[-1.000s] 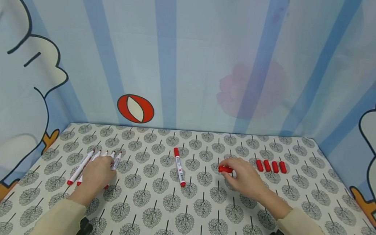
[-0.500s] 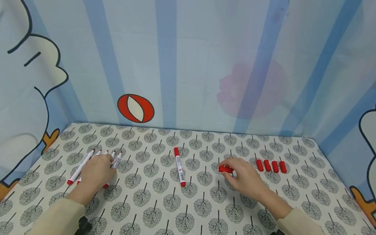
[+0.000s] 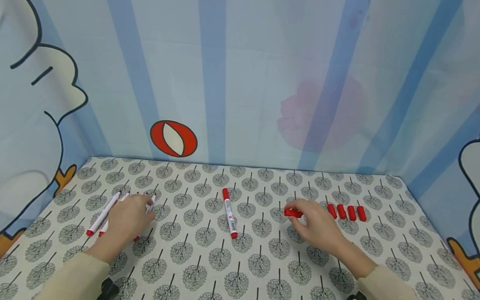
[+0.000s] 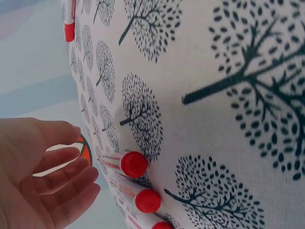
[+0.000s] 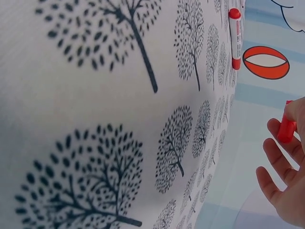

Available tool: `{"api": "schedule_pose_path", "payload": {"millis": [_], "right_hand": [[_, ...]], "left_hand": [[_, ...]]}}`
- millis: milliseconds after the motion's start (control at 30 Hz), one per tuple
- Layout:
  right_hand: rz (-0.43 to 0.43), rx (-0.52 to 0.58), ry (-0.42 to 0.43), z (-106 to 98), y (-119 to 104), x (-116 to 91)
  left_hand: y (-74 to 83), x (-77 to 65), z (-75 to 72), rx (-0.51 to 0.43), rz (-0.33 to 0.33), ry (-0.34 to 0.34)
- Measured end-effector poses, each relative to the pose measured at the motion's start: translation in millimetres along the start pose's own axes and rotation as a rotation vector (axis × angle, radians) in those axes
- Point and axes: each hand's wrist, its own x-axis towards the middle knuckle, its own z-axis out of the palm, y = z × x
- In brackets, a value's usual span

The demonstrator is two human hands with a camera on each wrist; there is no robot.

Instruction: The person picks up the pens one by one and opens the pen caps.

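Observation:
In the head view, my left hand (image 3: pixel 128 219) hovers over the uncapped white markers (image 3: pixel 103 212) at the left, hiding part of them. The left wrist view shows this hand (image 4: pixel 55 174) with nothing in its loosely bent fingers, apart from the red marker ends (image 4: pixel 134 164). My right hand (image 3: pixel 316 227) pinches a red marker cap (image 3: pixel 292 213) between thumb and index finger, right of centre. Its other fingers are spread in the right wrist view, where the cap (image 5: pixel 286 126) also shows. Between the hands lies a capped red marker (image 3: pixel 229 213).
Several red caps (image 3: pixel 346 212) lie in a row behind and to the right of my right hand. A tree-patterned cloth (image 3: pixel 237 275) covers the table. Behind it hangs a blue striped backdrop (image 3: pixel 253 76) with cartoon figures.
My left hand has shifted slightly to the right above the markers, its fingers loosened. My right hand, with the cap, has moved a little right and up in the head view.

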Motion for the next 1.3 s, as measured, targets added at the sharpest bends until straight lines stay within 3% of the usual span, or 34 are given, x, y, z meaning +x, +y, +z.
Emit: {"api": "schedule_pose_path", "payload": {"millis": [267,600,1067,1300], "right_hand": [[0.009,-0.026,0.037,-5.7,6.9,-3.2],[0.084,-0.053,0.065,-12.0,25.3,-11.9],[0.206,-0.144,0.118,-26.2,54.8,-23.3],[0.339,-0.150,0.070,-34.5,72.9,-30.8]], "left_hand": [[11.8,-3.2,2.9,-0.030,0.089,0.045],[25.6,-7.1,13.8,-0.015,0.197,0.108],[43.3,-10.5,21.7,-0.014,0.265,0.149],[49.4,-10.9,22.9,-0.022,0.253,0.101]]}}
